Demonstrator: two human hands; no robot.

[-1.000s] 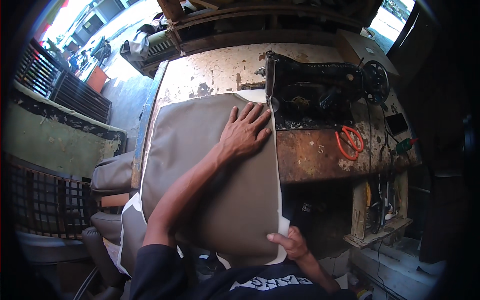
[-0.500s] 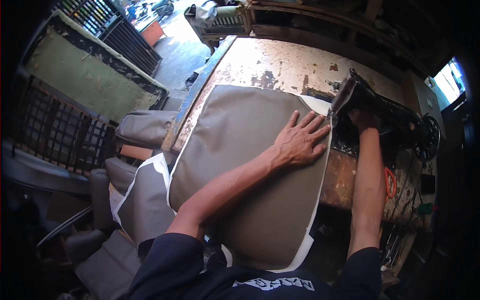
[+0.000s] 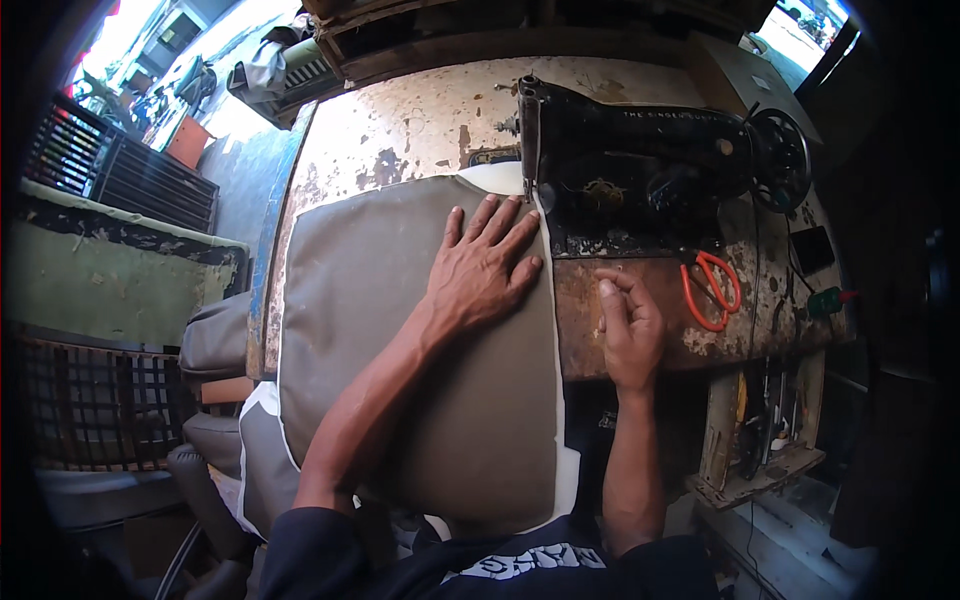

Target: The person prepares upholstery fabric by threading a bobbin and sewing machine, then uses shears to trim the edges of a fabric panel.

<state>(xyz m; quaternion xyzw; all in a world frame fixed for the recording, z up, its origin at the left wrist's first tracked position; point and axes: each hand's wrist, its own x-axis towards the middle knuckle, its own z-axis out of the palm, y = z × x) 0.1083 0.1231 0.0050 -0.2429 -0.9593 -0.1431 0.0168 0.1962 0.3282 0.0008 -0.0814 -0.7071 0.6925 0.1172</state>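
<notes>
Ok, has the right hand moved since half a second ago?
Yes. Against the black sewing machine, the right hand has come back toward the person, from the machine's body to over the worn tabletop.

Daylight pours in through the bright opening (image 3: pixel 225 30) at upper left, washing over the grey floor (image 3: pixel 245 150)! Beside it stands a dark slatted panel (image 3: pixel 155 195), then a worn green panel (image 3: pixel 130 285), a lattice frame (image 3: pixel 90 400) below. Here's the worktop (image 3: pixel 360 110), paint flaking, blue along its left edge; behind it, dark wooden framework (image 3: pixel 430 50), and deep shadow at far right.
</notes>
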